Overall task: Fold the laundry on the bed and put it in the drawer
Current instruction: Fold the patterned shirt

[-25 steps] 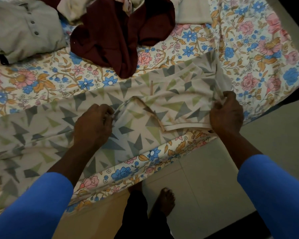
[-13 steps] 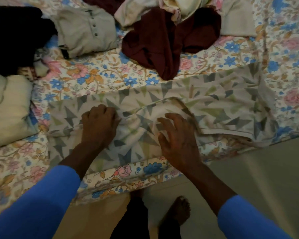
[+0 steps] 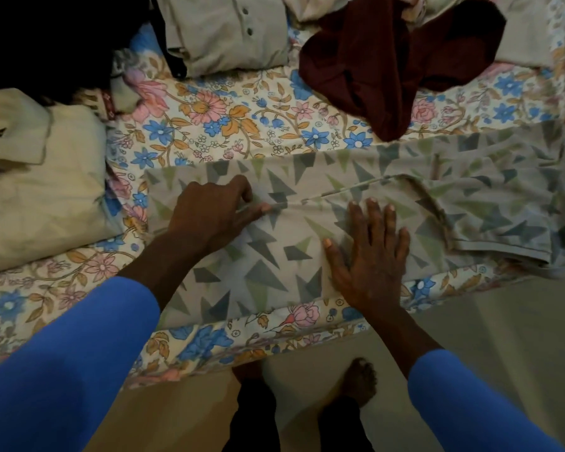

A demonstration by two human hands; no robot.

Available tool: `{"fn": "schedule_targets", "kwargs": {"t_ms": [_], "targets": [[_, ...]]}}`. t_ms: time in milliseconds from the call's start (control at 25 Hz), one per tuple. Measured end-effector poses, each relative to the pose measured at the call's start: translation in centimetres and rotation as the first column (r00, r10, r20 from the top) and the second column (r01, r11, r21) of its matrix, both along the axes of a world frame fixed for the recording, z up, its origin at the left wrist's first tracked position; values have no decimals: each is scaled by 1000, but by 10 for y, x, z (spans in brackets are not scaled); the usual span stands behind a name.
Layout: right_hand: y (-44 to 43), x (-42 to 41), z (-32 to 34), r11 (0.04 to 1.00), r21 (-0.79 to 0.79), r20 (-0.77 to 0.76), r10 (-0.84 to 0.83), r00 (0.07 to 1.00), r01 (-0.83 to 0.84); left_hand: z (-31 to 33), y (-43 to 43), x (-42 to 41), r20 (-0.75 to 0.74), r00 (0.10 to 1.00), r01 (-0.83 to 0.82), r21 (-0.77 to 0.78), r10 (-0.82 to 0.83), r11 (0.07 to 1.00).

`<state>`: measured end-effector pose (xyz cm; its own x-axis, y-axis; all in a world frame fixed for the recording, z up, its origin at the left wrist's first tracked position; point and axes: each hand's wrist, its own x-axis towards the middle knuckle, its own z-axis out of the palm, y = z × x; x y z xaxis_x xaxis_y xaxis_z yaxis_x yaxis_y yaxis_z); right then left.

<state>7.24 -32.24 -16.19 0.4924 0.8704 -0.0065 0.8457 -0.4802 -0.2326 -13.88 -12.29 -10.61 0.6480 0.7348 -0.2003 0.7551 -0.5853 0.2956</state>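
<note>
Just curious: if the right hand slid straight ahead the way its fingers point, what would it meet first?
The right hand would likely meet the patterned garment's raised fold first, then the maroon cloth.

Just the one camera here, worn up on the person's head, wide-angle, tipped steeply forward and down over the near edge of the bed (image 3: 209, 340). It sits close in: blue sleeves (image 3: 62, 370) fill both bottom corners, and a bare foot (image 3: 359, 380) on the floor (image 3: 503, 337) shows directly below.

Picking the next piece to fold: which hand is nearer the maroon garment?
Right. The right hand lies flat on the patterned cloth below the maroon garment; the left hand pinches that cloth farther left.
</note>
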Motion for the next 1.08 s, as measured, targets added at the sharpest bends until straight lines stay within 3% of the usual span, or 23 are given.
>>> {"fn": "schedule_targets", "kwargs": {"t_ms": [120, 200, 280, 360, 400, 480, 520, 600, 720, 840, 920, 1080], "targets": [[16, -18, 2, 991, -82, -30, -108, 994, 105, 10, 17, -33, -165, 982, 72, -97, -88, 993], [27, -32, 4, 975, -113, -9, -195, 981, 192, 17, 32, -53, -225, 972, 60, -38, -67, 997], [35, -56, 14, 984, -12, 58, -177, 982, 178, 15, 40, -74, -200, 980, 9, 83, 8, 997], [45, -101, 31, 978, 188, 21, 86, 996, -89, 5, 40, -90, -54, 986, -148, 141, 157, 979], [51, -133, 41, 937, 232, -30, 275, 961, -261, -1, 41, -97, 37, 962, -274, 94, 272, 957], [59, -197, 52, 843, 118, -126, 538, 834, -525, -9, 45, -102, 152, 845, -499, -121, 512, 858], [61, -224, 51, 826, 26, -157, 559, 814, -563, -11, 49, -101, 164, 780, -567, -222, 603, 793], [68, -257, 44, 870, -95, -154, 468, 870, -485, -9, 55, -96, 116, 691, -646, -345, 714, 681], [78, -260, 42, 921, -109, -138, 358, 923, -374, -4, 62, -91, 46, 654, -645, -488, 755, 588], [87, -240, 51, 967, -8, -375, 235, 897, -256, 10, 59, -88, 56, 652, -629, -517, 756, 580], [88, -215, 65, 995, 61, -641, 100, 761, -80, 30, 53, -76, 86, 629, -631, -525, 773, 571], [68, -140, 106, 953, 75, -907, -57, 417, 294, 81, 36, -15, 209, 474, -453, -775, 855, 441]]}}
